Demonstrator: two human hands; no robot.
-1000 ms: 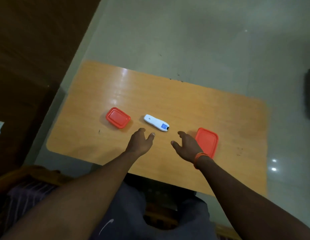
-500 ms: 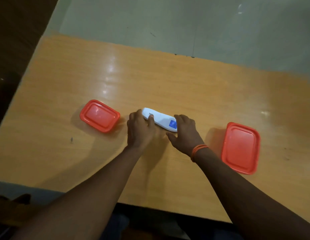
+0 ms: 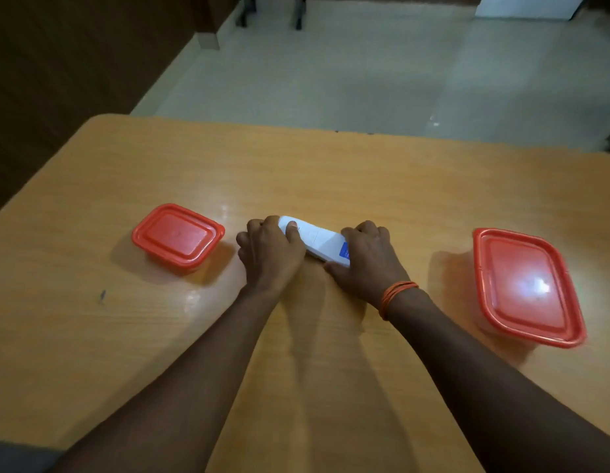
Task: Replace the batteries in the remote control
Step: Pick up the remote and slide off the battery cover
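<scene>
White plastic marks the remote control (image 3: 317,242), which lies near the middle of the orange-brown wooden table (image 3: 331,172), slanted so that its rounded end points up and to the left while the end with a small blue label (image 3: 344,250) sits lower and to the right. The left hand (image 3: 267,254) is closed around the rounded end, fingers curled over the far side and the thumb pressed on the top face. The right hand (image 3: 368,259) is closed around the labelled end, its fingers wrapped over the far edge and its thumb lying along the near edge against the table. Both hands grip the remote while it rests on or just above the tabletop; whether it is lifted cannot be told. A coil of orange thread (image 3: 395,297) circles the right wrist. A small container with a red lid (image 3: 177,235) stands on the table to the left of the left hand, near but apart from it. A larger red-lidded container (image 3: 525,285) stands well to the right of the right hand, a bright glare on its lid. Beyond the table lies a pale tiled floor (image 3: 365,70).
</scene>
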